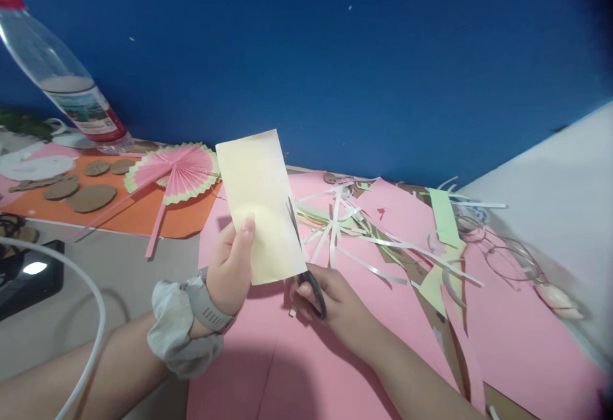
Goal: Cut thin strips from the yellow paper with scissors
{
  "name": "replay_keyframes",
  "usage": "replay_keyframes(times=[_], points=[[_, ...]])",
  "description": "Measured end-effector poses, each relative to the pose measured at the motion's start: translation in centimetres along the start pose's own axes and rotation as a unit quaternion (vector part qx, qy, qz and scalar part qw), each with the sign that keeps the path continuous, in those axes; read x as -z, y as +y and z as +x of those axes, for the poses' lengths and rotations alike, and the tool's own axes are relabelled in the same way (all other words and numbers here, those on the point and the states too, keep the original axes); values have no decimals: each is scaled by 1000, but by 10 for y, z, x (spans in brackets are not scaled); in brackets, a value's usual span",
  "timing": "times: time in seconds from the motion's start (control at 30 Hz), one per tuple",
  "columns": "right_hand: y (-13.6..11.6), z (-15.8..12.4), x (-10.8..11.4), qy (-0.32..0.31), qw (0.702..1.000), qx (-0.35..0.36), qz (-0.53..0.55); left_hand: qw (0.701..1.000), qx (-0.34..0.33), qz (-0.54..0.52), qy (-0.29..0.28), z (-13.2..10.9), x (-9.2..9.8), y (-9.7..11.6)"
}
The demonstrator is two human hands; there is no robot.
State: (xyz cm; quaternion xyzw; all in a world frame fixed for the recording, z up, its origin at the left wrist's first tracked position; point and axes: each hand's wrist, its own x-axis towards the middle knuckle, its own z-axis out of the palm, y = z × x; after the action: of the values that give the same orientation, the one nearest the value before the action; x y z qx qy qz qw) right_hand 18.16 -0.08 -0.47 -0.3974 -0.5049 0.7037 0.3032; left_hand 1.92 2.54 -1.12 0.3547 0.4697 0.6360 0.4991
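Observation:
My left hand (232, 269) pinches the lower left edge of a pale yellow paper rectangle (261, 200) and holds it upright over the pink sheet (306, 356). A grey watch and a grey scrunchie sit on that wrist. My right hand (335, 302) grips black-handled scissors (306, 267), fingers through the loops. The blades run up along the paper's right edge, at its lower part.
Several thin white paper strips (354, 235) and green scraps (444, 217) litter the pink sheet. A pink folded paper fan (179, 171) and cardboard ovals (90, 196) lie on orange paper at left. A plastic bottle (67, 82) leans at far left. A blue wall stands behind.

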Motion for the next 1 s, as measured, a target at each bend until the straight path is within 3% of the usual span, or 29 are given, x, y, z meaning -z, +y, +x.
replay_keyframes(times=[0.33,1.0], points=[[0,0,-1,2,1000,-1,-6,1000,-7,-20,23,-1,2,-1],[2,0,1,6,1000,15,-25,1000,-7,1,7,-1,2,-2]])
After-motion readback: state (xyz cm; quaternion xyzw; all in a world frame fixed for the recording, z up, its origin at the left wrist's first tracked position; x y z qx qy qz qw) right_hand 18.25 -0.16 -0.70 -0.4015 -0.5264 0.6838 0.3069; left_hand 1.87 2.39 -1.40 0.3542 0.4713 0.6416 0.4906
